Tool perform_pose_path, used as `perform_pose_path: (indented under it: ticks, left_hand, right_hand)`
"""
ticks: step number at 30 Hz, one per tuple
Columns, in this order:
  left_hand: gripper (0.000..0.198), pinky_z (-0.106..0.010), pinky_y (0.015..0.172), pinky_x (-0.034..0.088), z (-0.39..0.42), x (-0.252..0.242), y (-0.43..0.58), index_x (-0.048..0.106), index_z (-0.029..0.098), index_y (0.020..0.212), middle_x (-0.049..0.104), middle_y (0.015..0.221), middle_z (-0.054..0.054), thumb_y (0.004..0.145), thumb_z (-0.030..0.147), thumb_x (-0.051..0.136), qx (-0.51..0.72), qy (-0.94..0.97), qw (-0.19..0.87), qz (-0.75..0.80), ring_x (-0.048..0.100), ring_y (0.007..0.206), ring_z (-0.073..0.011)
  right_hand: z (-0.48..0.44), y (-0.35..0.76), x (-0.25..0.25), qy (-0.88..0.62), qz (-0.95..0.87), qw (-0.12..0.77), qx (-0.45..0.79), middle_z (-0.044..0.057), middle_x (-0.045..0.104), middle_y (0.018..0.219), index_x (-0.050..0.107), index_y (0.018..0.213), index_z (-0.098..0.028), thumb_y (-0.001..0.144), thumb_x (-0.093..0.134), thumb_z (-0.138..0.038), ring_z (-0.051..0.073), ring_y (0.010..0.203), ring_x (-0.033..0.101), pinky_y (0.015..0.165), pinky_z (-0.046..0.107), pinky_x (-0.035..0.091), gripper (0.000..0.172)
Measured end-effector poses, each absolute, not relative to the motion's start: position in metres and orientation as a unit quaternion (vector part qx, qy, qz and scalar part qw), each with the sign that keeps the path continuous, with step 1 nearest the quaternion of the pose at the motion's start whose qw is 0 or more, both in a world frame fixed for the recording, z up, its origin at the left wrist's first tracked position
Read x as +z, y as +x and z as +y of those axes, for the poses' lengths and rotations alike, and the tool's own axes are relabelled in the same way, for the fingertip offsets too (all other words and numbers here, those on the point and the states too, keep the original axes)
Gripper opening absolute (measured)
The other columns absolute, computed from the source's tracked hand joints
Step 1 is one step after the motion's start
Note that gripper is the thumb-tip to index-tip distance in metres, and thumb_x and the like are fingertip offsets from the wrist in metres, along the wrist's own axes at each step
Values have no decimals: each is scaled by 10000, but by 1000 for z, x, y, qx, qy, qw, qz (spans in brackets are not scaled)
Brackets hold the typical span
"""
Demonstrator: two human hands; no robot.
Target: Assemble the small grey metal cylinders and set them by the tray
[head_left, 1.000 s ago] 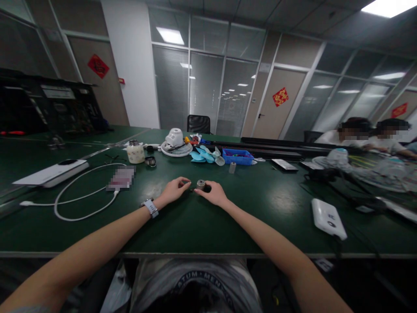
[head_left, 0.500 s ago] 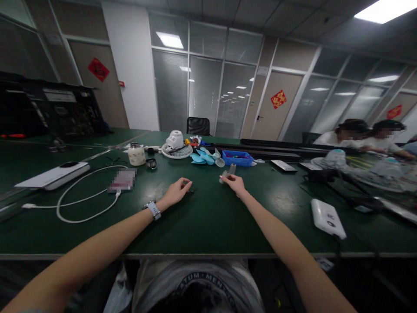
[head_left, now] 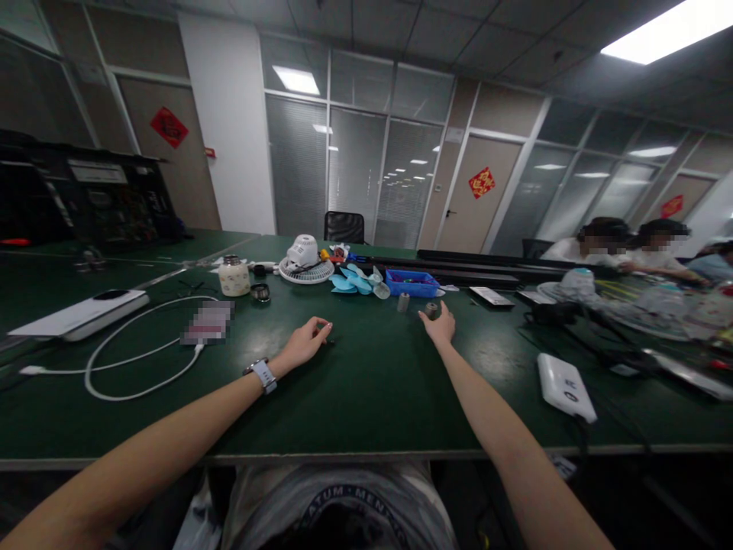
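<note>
Head view. Your left hand (head_left: pixel 308 341): low over the table (head_left: pixel 366 405), fingers curled, tips close together; cannot tell whether they grip the small dark piece (head_left: pixel 332 341) beside them. Your right hand (head_left: pixel 440 328): reached farther forward, thumb and index spread, released, about the cylinder (head_left: pixel 431 309). Cylinder: on the table, right of the second cylinder (head_left: pixel 404 302); half a second ago, left of it, in your fingers.

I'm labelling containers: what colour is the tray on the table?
The tray is blue, clearest in the head view.
</note>
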State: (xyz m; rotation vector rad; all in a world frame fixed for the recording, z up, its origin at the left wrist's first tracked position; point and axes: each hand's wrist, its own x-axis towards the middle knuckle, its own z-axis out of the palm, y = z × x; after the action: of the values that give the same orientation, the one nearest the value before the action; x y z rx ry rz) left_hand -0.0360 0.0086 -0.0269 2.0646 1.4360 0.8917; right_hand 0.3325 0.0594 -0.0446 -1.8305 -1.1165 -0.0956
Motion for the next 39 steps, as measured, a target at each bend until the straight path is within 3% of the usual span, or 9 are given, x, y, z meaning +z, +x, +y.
perform_pose_path:
  ticks: [2, 4, 8, 12, 17, 23, 32, 39]
  left_hand:
    - [540, -305, 658, 452, 9, -27, -36, 524, 183, 1140, 707, 834, -54, 858, 609, 349, 333, 749, 236, 522, 653, 748, -216]
    - [549, -306, 660, 457, 8, -27, -35, 503, 180, 1157, 709, 824, -53, 852, 614, 361, 343, 742, 235, 526, 658, 745, -217]
    - [568, -317, 679, 465, 5, -25, -34, 479, 164, 1179, 710, 815, -60, 847, 612, 372, 356, 730, 226, 538, 664, 760, -226]
    - [578, -327, 705, 472, 6, -26, -33, 475, 145, 1187, 701, 813, -73, 846, 600, 373, 368, 729, 225, 531, 668, 781, -233]
    - [574, -326, 687, 468, 10, -30, -32, 483, 147, 1180, 688, 815, -71, 842, 600, 382, 369, 730, 219, 533, 656, 756, -227]
    - [572, -325, 695, 467, 8, -28, -34, 467, 161, 1192, 690, 816, -63, 847, 608, 381, 364, 729, 230, 532, 654, 767, -227]
    - [555, -311, 696, 460, 9, -29, -35, 459, 175, 1196, 696, 822, -54, 856, 606, 376, 353, 734, 232, 533, 653, 783, -221]
    - [554, -314, 694, 451, 10, -30, -35, 453, 175, 1202, 695, 833, -59, 855, 602, 384, 345, 736, 229, 535, 646, 783, -225]
  right_hand:
    - [49, 314, -37, -717, -480, 493, -109, 228, 452, 1346, 375, 1391, -132, 726, 653, -460, 360, 1242, 418, 994, 510, 335, 792]
    - [35, 286, -29, -655, -562, 486, -136, 199, 403, 1396, 367, 1395, -155, 805, 574, -461, 335, 1296, 357, 1040, 524, 273, 696]
    - [3, 215, -24, -514, -778, 360, -25, 97, 434, 1406, 523, 1291, -282, 886, 468, -530, 265, 1300, 382, 1051, 480, 292, 478]
    - [-16, 168, -28, -400, -888, 210, 83, 60, 328, 1500, 507, 1323, -338, 881, 395, -634, 277, 1389, 258, 1094, 505, 227, 543]
    - [-19, 161, -28, -381, -905, 153, 117, 52, 355, 1488, 427, 1391, -317, 895, 311, -658, 264, 1404, 236, 1115, 501, 191, 613]
    - [-10, 174, -29, -384, -900, 183, 93, 39, 442, 1434, 456, 1376, -279, 904, 364, -613, 245, 1360, 327, 1106, 458, 234, 586]
    - [37, 318, -17, -611, -686, 374, -126, 105, 504, 1375, 555, 1298, -196, 899, 440, -479, 294, 1296, 402, 1077, 508, 259, 502]
    - [52, 375, -38, -648, -640, 397, -114, 105, 536, 1342, 571, 1278, -188, 773, 591, -504, 294, 1237, 471, 1042, 481, 348, 596]
